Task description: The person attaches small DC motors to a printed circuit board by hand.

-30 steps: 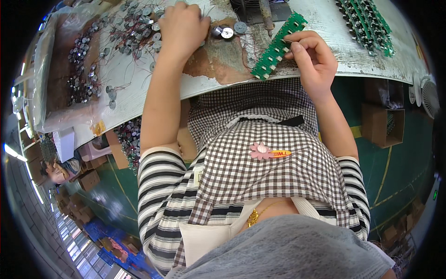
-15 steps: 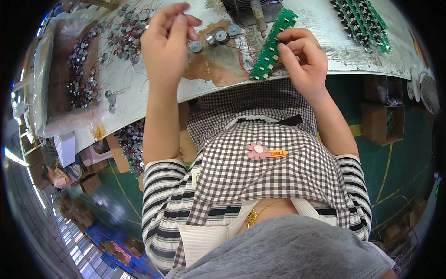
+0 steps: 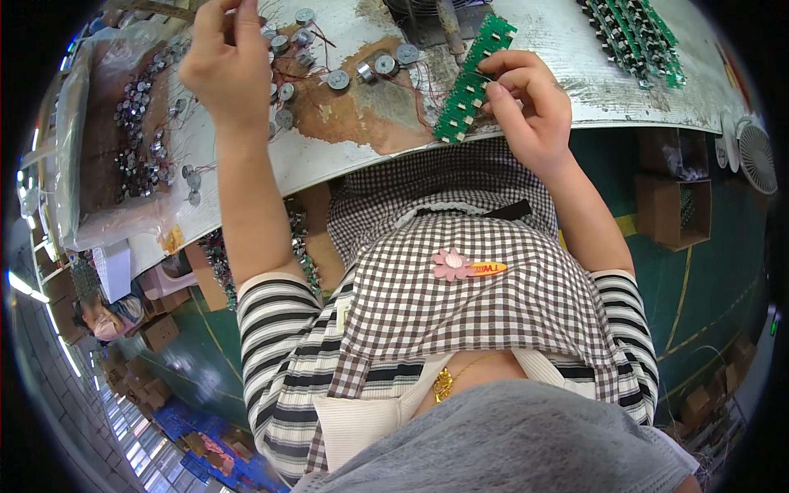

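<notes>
A long green circuit board (image 3: 468,94) with a row of small white connectors lies tilted near the table's front edge. My right hand (image 3: 532,103) pinches its right edge between thumb and fingers. My left hand (image 3: 226,70) is over the heap of small round silver motors (image 3: 279,43) with thin red wires. Its fingertips run up to the top edge of the picture, so their grip is hidden. Between my hands, more motors (image 3: 338,80) sit in a short row on a brown worn patch, their wires trailing toward the board.
Stacked green boards (image 3: 633,41) lie at the far right of the table (image 3: 575,111). A clear plastic-lined tray (image 3: 99,197) with many motors stands at the left. A dark machine with a metal post (image 3: 450,29) is at the back. Below right are cardboard boxes (image 3: 674,214) and a fan (image 3: 754,156).
My left hand has moved left, away from the row of motors to the heap, uncovering motors it hid. My right hand and the board have shifted slightly left in the picture.
</notes>
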The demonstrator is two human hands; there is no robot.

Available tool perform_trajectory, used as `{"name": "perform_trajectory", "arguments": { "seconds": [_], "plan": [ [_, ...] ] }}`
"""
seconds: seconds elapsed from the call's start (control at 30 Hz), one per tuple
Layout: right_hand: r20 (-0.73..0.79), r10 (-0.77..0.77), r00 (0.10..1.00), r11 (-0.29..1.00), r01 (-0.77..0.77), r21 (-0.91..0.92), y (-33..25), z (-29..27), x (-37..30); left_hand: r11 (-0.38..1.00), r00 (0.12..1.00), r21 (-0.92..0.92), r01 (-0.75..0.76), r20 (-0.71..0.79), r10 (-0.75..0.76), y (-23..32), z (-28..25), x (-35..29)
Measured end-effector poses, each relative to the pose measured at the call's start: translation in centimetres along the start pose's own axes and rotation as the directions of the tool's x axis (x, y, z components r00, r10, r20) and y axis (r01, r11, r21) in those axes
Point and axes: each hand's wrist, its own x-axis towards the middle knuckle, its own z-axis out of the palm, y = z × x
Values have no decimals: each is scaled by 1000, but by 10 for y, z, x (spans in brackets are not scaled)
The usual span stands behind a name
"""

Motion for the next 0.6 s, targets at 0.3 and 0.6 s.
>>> {"name": "perform_trajectory", "arguments": {
  "seconds": [0.3,0.6],
  "plan": [
    [25,-74,997,995,75,-70,2,-4,2,565,753,-509,650,530,-389,22,3,-32],
    [5,-30,1000,999,30,-17,-5,1,-1,330,554,-446,832,699,-453,57,35,-88]
  ]
}}
